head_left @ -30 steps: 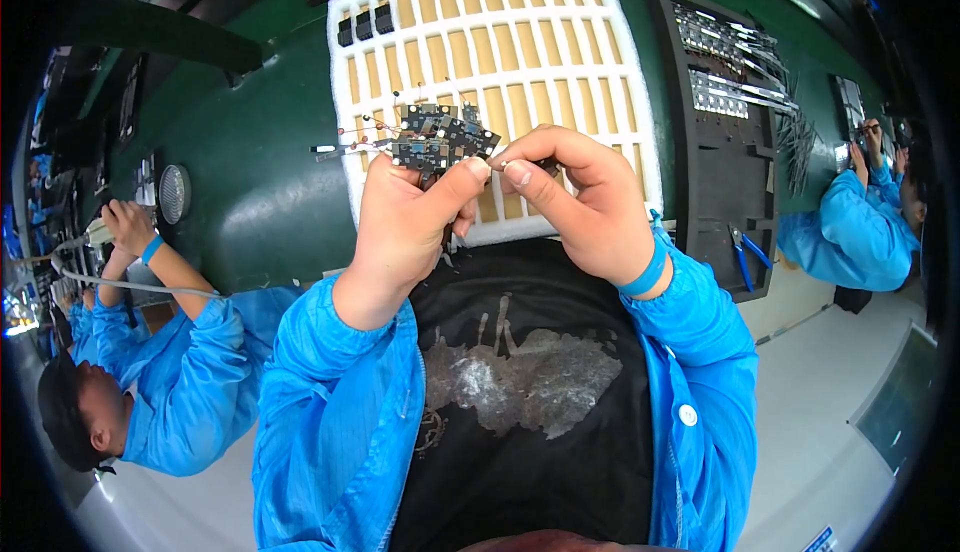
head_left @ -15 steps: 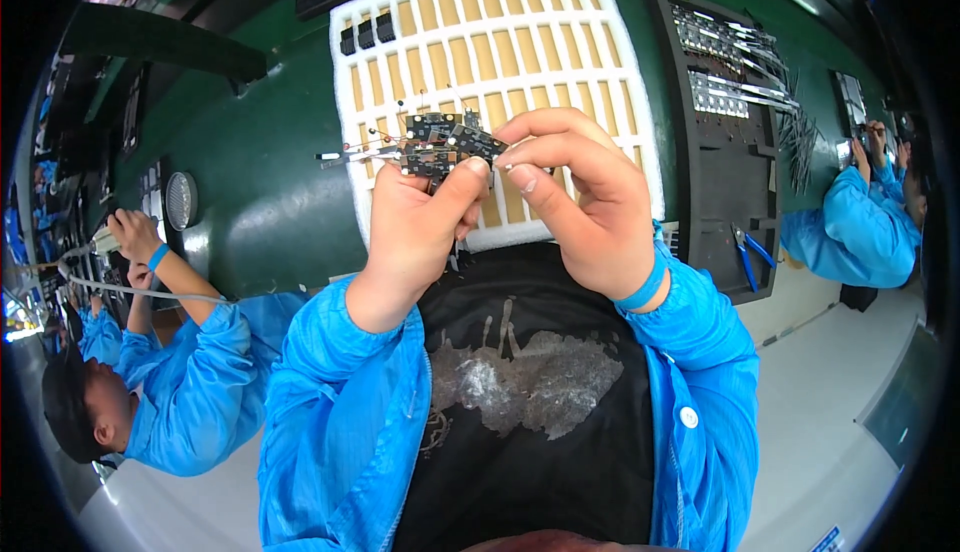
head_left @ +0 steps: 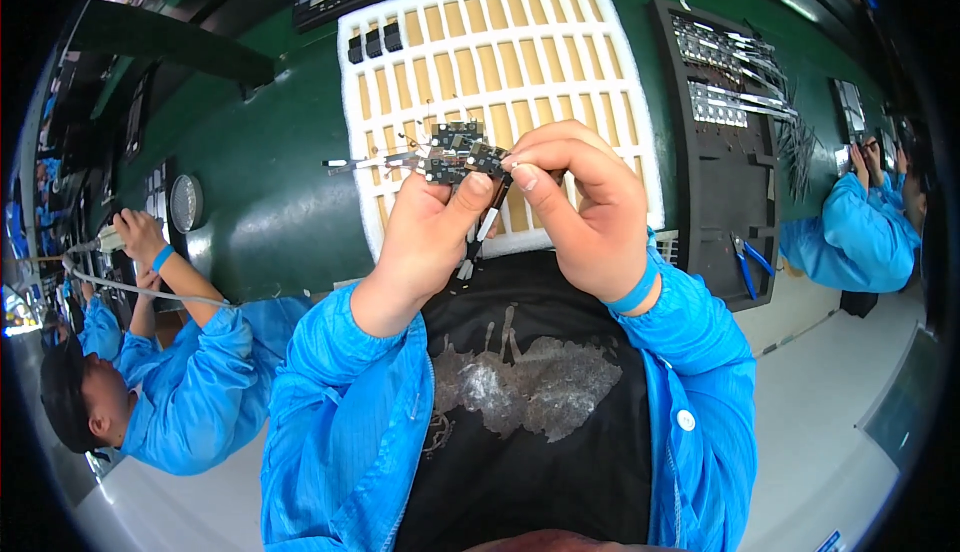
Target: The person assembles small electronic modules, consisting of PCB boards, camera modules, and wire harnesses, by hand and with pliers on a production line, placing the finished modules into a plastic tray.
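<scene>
Above the near half of a white foam tray [head_left: 520,242], both hands meet around a small fanned bunch of dark circuit boards [head_left: 456,139]. The left hand [head_left: 432,232] pinches the bunch, thumb laid along its lower edge and the other fingers curled underneath, mostly hidden. Thin leads and pale strips [head_left: 374,163] stick out from the bunch to the left, past the tray's edge. The right hand [head_left: 588,197] brings thumb and index fingers almost together at the right end of the boards; a tiny light spot shows between the tips, too small to identify, and I cannot tell how firmly they grip. A dark strip with a white section [head_left: 487,224] slants down between the hands.

Tan-bottomed slots run in rows across the tray, and three black blocks [head_left: 375,43] sit at the left end of its far row. The tray lies on a green surface [head_left: 262,197]. To its right, a dark tray [head_left: 737,182] carries silvery boards with strips [head_left: 718,104] at its far end and blue-handled cutters [head_left: 746,270] near its close end. A round metal dish [head_left: 186,203] stands on the left, near a co-worker in blue [head_left: 200,382]; another person in blue [head_left: 862,237] is at the far right.
</scene>
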`<state>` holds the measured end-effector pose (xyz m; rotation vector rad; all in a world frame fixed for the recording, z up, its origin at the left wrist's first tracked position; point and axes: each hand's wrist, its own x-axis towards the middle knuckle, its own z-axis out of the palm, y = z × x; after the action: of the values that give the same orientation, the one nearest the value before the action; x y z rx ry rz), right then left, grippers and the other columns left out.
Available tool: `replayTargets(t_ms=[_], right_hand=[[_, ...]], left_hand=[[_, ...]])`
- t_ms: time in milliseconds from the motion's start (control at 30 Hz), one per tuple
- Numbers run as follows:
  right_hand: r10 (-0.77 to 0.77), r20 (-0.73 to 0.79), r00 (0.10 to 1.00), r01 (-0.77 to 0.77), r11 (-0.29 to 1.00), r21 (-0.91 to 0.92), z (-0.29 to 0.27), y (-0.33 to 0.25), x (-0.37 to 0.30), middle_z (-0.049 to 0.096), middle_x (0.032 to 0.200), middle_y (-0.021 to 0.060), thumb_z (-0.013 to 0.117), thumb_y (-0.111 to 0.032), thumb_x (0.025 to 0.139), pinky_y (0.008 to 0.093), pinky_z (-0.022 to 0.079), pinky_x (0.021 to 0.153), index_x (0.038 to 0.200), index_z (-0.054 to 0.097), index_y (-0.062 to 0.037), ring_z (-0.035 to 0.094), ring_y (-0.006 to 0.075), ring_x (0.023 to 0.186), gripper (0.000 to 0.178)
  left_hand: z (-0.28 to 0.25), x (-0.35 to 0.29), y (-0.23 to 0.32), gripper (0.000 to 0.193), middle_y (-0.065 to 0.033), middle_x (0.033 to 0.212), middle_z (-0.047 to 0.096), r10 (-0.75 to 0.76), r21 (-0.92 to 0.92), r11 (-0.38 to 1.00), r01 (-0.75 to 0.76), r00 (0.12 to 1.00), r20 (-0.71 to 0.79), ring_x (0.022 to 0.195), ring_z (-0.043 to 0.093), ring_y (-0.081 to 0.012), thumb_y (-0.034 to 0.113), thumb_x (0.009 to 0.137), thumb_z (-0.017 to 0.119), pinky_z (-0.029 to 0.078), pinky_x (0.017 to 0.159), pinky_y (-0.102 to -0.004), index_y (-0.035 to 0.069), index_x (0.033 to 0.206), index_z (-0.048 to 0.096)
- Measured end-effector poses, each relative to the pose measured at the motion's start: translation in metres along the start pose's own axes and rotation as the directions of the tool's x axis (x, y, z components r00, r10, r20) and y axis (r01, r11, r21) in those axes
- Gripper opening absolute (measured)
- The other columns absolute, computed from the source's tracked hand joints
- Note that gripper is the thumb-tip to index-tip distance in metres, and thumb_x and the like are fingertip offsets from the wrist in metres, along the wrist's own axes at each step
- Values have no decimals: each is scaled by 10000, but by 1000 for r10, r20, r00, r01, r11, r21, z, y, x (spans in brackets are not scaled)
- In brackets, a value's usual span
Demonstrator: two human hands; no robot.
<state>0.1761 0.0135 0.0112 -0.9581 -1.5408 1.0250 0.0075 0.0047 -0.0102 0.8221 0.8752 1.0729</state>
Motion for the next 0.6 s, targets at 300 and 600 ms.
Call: replayTargets(t_ms=[300,600], right_hand=[[-90,-2,996,89,992,-89,-1,3,0,627,915,124,634,19,885,290,503,700,947,647,29,628,227,811,64],[-182,-34,983,170,960,-225,6,9,-5,625,914,152,607,40,884,335,506,709,966,635,35,632,288,820,86]], left_hand=[[-2,1,-1,119,1,803,613,89,-16,996,-90,993,-78,699,528,-75,158,979,600,435,637,-245,41,966,615],[9,-4,-2,100,-19,816,632,114,-80,988,-133,973,-201,710,555,-93,132,964,615,446,622,-258,33,951,623]])
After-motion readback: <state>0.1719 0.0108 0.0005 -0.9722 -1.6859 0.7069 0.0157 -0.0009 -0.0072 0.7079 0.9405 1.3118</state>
